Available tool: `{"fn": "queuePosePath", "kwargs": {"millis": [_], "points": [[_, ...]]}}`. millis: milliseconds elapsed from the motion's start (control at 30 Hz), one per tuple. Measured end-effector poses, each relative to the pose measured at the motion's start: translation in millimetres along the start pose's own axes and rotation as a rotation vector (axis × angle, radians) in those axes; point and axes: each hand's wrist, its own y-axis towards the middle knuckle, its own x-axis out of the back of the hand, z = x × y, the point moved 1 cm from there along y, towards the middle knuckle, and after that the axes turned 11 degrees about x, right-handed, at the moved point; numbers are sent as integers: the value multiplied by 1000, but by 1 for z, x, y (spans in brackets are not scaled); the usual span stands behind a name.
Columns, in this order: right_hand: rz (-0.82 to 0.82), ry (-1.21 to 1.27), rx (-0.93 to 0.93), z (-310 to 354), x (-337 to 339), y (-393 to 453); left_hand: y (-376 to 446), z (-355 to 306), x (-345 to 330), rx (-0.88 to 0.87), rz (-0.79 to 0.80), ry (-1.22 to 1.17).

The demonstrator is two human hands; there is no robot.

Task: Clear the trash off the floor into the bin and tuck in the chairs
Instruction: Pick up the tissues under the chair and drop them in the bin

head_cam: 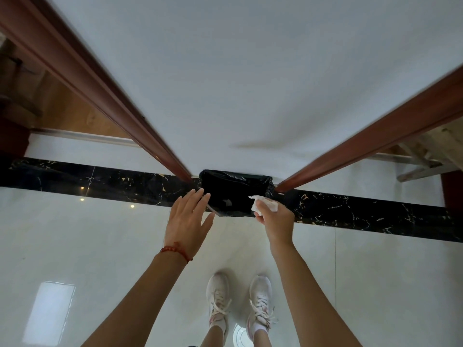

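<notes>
A bin lined with a black bag (234, 194) stands on the floor against a white wall, between two red-brown door frames. My right hand (275, 220) is shut on a crumpled white tissue (263, 204) and holds it over the bin's right rim. My left hand (188, 221) is open with fingers spread, its fingertips at the bin's left rim. A small pale scrap (227, 202) lies inside the black bag. No chairs are in sight.
The glossy white tile floor (100, 246) has a black marble strip (363, 211) running across it under the bin. My two feet in pale sneakers (240, 304) stand just behind the bin. Wooden frames (426, 161) lie beyond the right doorway.
</notes>
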Motion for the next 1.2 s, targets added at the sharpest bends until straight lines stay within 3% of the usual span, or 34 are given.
{"fn": "queuePosePath", "kwargs": {"millis": [267,433,600,867,1200], "points": [[58,38,-76,-7,-35,27,-4,20,1,48,-13,31],[89,-213,-58,-7,-23,27,-2,21,6,44,-25,13],[143,-384,139,-2,-2,6,-4,15,12,50,7,-8],[237,-902,639,25,36,-40,-18,-8,50,45,43,6],[99,-994,756,103,87,-100,-45,-51,133,-96,-7,26]]}}
